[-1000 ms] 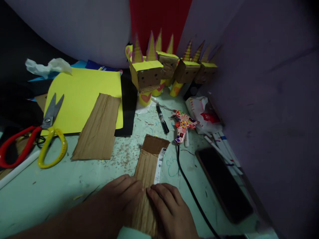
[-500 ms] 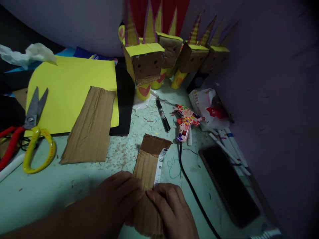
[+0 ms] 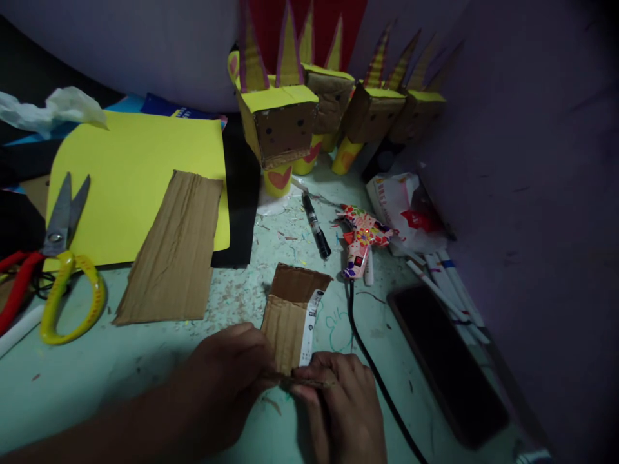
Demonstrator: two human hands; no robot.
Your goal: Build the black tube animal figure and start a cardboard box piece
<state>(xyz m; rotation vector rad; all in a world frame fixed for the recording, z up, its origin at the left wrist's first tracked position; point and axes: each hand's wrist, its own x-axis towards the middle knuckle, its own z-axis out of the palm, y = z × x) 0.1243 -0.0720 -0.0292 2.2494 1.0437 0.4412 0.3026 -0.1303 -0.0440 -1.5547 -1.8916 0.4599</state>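
My left hand (image 3: 227, 374) and my right hand (image 3: 341, 403) both pinch the near end of a narrow strip of brown corrugated cardboard (image 3: 289, 309) that lies on the pale green table (image 3: 97, 380). The near end is folded up off the table between my fingers. A white printed label runs along the strip's right edge. The far end of the strip is a darker, smoother flap.
A larger cardboard piece (image 3: 171, 248) lies on yellow paper (image 3: 130, 174). Scissors (image 3: 58, 258) rest at the left. A black marker (image 3: 316, 225), a patterned glue gun (image 3: 360, 241) with black cord, a dark phone (image 3: 447, 364), pens and spiked cardboard box figures (image 3: 280, 122) stand around.
The near part of the strip, flat under my palms before, is now lifted and folded over between my fingertips. The view has shifted slightly.
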